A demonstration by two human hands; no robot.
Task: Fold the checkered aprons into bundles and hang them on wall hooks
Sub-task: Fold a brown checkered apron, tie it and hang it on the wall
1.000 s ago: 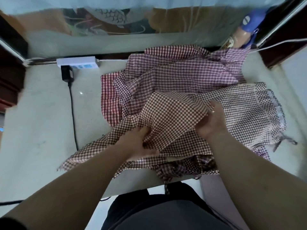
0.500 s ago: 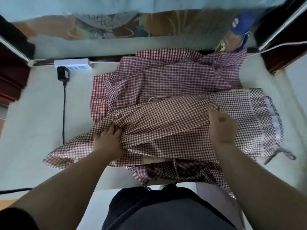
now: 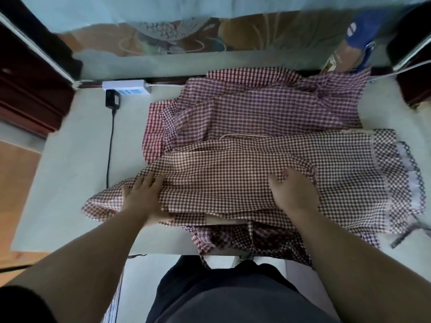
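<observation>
Your brown-and-cream checkered cotton apron (image 3: 221, 173) lies spread along the front edge of the pale desk (image 3: 70, 183). One part of it hangs over that edge toward you, and behind it, toward the back edge, waits the heap of purple and red checkered aprons (image 3: 268, 106). Your left hand (image 3: 142, 197) lies flat on the left end of the folded layer and your right hand (image 3: 295, 193) lies flat on its right part. The fingers of both are straight, so neither hand grips anything; they only press the cloth down. This looks like the smoothing of a fold, early in the task, because no bundle is made yet and nothing is hung. To do it well, slide both palms outward from the middle toward the left and right ends, so that the wrinkles between your hands go out and the upper layer meets the lower one edge on edge. Bring up the hanging part before the next fold, otherwise its weight can pull the apron off. Tuck the dark tie string (image 3: 405, 234) near the front right corner inside the fold, and keep the cloth away from the black cable (image 3: 109, 148) of the white power strip (image 3: 126, 87) at the back left.
</observation>
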